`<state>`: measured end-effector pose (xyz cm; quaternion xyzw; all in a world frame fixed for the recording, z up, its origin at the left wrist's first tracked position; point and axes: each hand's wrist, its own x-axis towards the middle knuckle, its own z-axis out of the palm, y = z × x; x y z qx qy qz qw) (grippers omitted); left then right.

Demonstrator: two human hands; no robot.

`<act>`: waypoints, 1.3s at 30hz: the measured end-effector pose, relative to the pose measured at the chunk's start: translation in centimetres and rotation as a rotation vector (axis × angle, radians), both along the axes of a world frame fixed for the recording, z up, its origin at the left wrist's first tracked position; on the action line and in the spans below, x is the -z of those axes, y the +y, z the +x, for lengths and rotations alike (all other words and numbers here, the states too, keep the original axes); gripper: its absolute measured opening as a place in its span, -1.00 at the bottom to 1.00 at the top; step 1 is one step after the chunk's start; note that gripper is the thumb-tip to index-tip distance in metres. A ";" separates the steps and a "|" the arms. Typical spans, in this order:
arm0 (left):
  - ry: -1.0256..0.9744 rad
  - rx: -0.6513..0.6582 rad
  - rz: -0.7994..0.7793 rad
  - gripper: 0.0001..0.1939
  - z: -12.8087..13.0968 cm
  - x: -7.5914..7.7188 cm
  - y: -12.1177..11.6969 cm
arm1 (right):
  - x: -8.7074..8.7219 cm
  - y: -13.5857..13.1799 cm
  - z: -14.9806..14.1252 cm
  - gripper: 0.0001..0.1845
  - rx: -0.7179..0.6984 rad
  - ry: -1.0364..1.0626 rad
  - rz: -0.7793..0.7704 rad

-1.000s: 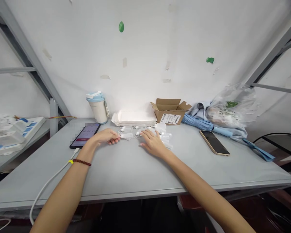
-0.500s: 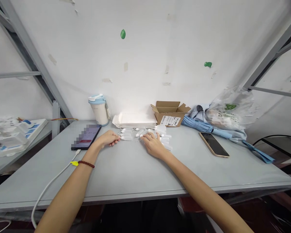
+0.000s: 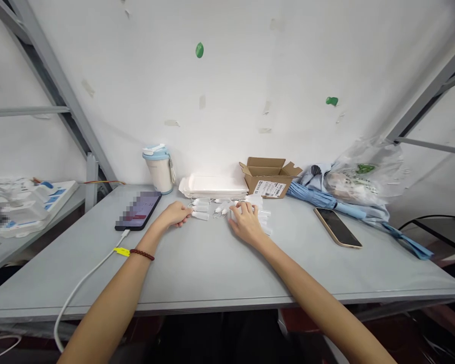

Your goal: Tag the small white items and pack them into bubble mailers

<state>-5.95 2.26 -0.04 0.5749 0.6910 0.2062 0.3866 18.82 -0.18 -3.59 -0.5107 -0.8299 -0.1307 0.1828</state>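
Both my arms reach over a grey table [image 3: 212, 273]. My left hand [image 3: 174, 216], with a dark bead bracelet at the wrist, lies curled on the table and its fingertips pinch a small white plastic piece [image 3: 200, 215]. My right hand [image 3: 246, 222] rests palm down, fingers bent over a heap of several small white pieces [image 3: 222, 207]. More clear and white pieces [image 3: 264, 220] lie just right of that hand.
A stack of white trays [image 3: 214, 185] stands behind the heap, with a blue-lidded cup [image 3: 158, 169] to its left and an open cardboard box [image 3: 268, 177] to its right. A charging phone [image 3: 138, 211] lies left, another phone [image 3: 337, 227] right, beside a blue umbrella [image 3: 341, 203] and plastic bag [image 3: 364, 172].
My right hand has slid a little farther into the heap and its fingers have curled. My left hand stays by the white piece. The view has shifted slightly.
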 end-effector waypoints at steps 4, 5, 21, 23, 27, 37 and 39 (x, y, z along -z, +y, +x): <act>0.129 0.027 0.063 -0.66 0.0 -0.3 -0.3 | -0.1 -0.3 0.1 -0.73 0.010 -0.036 0.012; 0.161 0.033 0.077 -0.66 0.0 -0.4 -0.4 | -0.1 -0.4 0.0 -0.73 0.006 -0.051 0.008; 0.237 0.060 0.189 -0.90 -1.2 -0.1 -0.1 | -0.2 -1.5 -0.7 -0.68 0.008 -0.187 -0.055; 0.231 0.066 0.197 -0.71 -1.0 -0.5 -0.3 | -0.5 -1.6 -0.7 -0.72 0.014 -0.163 -0.077; 0.187 0.199 0.253 -0.52 -0.1 -0.9 -0.8 | -1.1 -1.4 -0.2 -0.75 0.023 -0.075 -0.077; 0.480 0.209 0.391 -0.73 1.3 0.5 -0.6 | -2.2 -0.8 0.6 -0.79 -0.011 0.664 -0.180; 0.491 0.201 0.394 -0.73 1.2 0.6 -0.5 | -2.3 -0.8 0.6 -0.76 -0.033 0.779 -0.209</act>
